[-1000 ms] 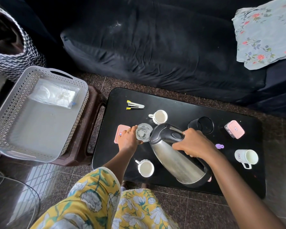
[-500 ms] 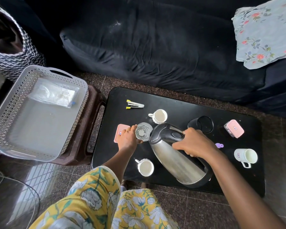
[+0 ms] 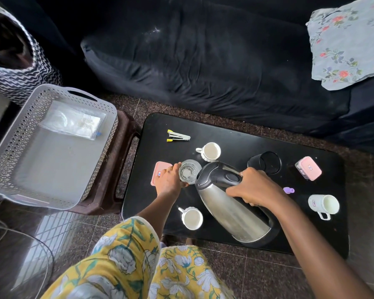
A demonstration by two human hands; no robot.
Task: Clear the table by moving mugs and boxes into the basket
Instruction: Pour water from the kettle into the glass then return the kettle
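Observation:
My left hand (image 3: 168,180) grips a clear glass (image 3: 189,171) on the black table (image 3: 225,134). My right hand (image 3: 255,187) holds the handle of a steel kettle (image 3: 231,206), tilted with its spout at the glass. Three white mugs stand on the table: one at the back (image 3: 211,151), one at the front (image 3: 191,218), one at the right (image 3: 323,204). A pink box (image 3: 158,172) lies partly under my left hand, another pink box (image 3: 309,168) at the right. The grey basket (image 3: 15,134) sits on a brown stool at the left.
A stapler (image 3: 178,136) lies at the table's back left, a black cup (image 3: 265,162) behind the kettle, a small purple piece (image 3: 288,190) by my right wrist. A plastic bag (image 3: 71,123) lies in the basket. A dark sofa (image 3: 203,50) runs behind the table.

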